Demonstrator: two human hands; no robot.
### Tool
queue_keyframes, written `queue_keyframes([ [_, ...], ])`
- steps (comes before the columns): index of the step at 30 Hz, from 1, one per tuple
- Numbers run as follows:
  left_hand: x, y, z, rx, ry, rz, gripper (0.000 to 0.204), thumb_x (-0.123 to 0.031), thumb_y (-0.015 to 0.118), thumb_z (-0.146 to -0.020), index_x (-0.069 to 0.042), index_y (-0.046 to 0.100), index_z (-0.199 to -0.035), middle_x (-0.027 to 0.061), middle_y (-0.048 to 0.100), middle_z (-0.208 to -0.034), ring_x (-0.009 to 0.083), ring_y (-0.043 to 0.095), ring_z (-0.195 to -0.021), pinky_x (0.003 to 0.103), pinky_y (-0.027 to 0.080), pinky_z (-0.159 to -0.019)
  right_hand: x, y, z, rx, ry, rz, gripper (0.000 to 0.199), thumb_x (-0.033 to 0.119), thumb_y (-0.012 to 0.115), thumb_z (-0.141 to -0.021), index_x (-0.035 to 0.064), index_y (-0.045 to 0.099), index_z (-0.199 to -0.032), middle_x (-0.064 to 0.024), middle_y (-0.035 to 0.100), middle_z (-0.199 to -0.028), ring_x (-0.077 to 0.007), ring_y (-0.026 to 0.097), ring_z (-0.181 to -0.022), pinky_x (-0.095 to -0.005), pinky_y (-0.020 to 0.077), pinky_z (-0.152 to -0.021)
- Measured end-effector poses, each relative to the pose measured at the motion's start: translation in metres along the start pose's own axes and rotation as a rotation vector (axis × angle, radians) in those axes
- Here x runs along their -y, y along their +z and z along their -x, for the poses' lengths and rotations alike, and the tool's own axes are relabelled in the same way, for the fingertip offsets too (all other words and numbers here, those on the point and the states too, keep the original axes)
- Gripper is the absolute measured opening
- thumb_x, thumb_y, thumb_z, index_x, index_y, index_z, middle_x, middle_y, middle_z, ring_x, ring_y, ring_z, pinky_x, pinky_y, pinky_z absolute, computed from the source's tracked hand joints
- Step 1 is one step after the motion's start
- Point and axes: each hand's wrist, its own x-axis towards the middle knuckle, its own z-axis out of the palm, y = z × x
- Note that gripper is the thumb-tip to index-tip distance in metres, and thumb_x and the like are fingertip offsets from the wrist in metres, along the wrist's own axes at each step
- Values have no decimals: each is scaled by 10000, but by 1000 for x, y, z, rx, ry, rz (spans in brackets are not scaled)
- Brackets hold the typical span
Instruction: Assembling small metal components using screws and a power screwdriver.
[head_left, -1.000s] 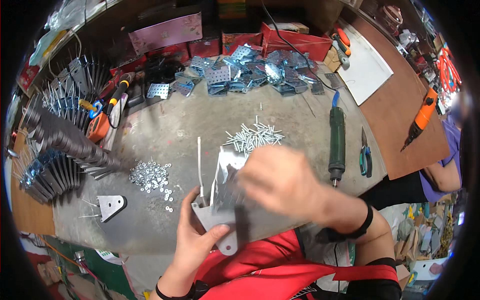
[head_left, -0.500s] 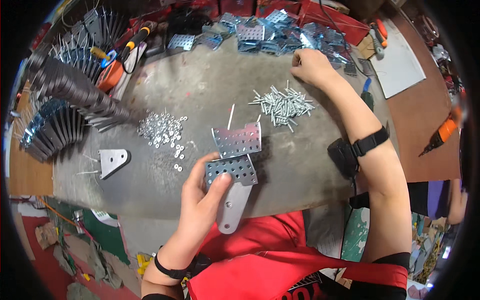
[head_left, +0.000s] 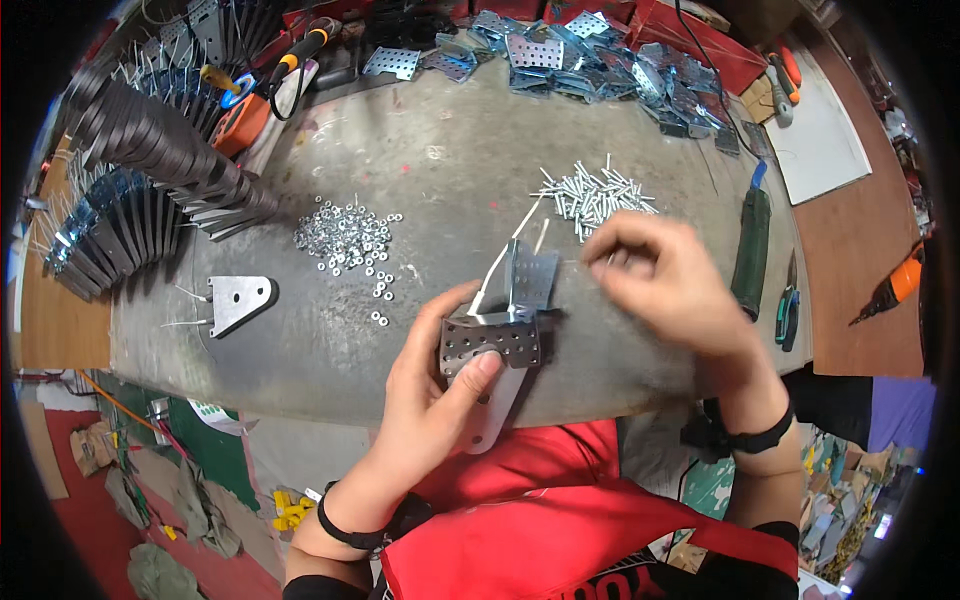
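Observation:
My left hand grips a perforated grey metal bracket, thumb on its front. A flat, rounded metal plate extends below the bracket, toward my red apron. Behind, a bluish perforated piece stands tilted against the bracket's upper edge; whether they are joined cannot be seen. White wires rise from the same assembly. To its right, my right hand is raised over the table with fingers curled together, somewhat blurred. What those fingers hold, if anything, I cannot make out. Just beyond that hand lies a heap of silvery screws.
Small metal rings lie heaped left of centre. Near the left edge rests a triangular plate with wires. Stacked dark plates lean behind it. Bluish perforated pieces fill the back. At right are green-handled pliers and a dark green tool handle.
My right hand has come back from the perforated pieces at the rear, toward the assembly. The bluish piece above the bracket has turned more edge-on. The whole view has shifted slightly.

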Motion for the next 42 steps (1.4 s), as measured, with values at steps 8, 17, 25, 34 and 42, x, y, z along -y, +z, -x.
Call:
queue_keyframes([
  [8,-12,-8,3,-202,-21,5,544,-110,623,-891,30,373,-1354,123,580,-1149,160,552,-1055,281,428,-918,-3,27,32,-167,-43,-176,146,-30,598,-797,-13,630,-938,-124,635,-903,-193,648,-801,-292,534,-647],
  [17,-17,-16,18,-333,147,-42,669,-126,603,-902,37,229,-1432,175,489,-1269,205,516,-1133,319,409,-969,28,72,25,-220,-321,-133,121,17,678,-785,32,608,-882,-84,641,-788,-203,650,-665,-286,514,-570],
  [25,-27,-17,32,-233,162,-73,642,-128,518,-943,53,169,-1450,176,466,-1303,209,491,-1173,326,375,-1003,31,96,18,-340,-463,-146,146,8,699,-748,39,606,-856,-87,626,-755,-230,626,-634,-312,479,-543],
  [34,-25,-14,29,-244,171,-103,599,-186,480,-971,77,210,-1436,171,454,-1332,203,472,-1193,323,352,-1017,24,95,24,-383,-606,55,181,-11,703,-726,38,604,-869,-89,634,-767,-238,629,-645,-311,491,-552],
  [42,-13,-13,21,-260,276,-180,614,-208,484,-967,81,211,-1435,194,374,-1408,228,412,-1263,338,291,-1064,23,91,26,-428,-513,-53,196,-32,715,-724,28,600,-871,-83,647,-789,-198,618,-630,-288,484,-546],
])
